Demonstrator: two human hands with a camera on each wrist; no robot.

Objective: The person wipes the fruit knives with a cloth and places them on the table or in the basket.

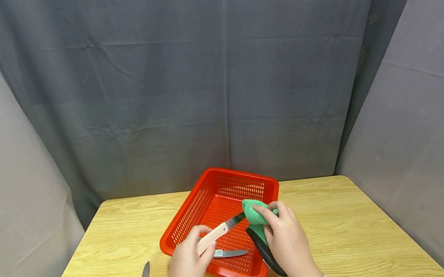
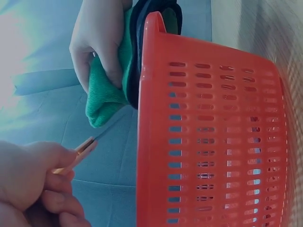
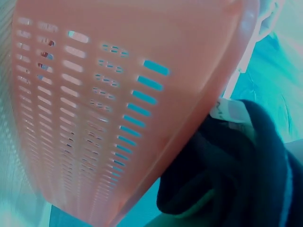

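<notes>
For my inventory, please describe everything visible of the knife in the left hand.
The knife has a smooth, pale handle, plastic-looking, with a small round mark near its partly dark metallic blade. It is raised above the red basket, pointing toward the green cloth. The left hand grips the handle; the cloth hides the tip, so contact there is unclear.

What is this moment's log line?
left hand: holds pale-handled metal knife | right hand: holds green-black cloth near blade | red plastic basket: holds another knife
</notes>
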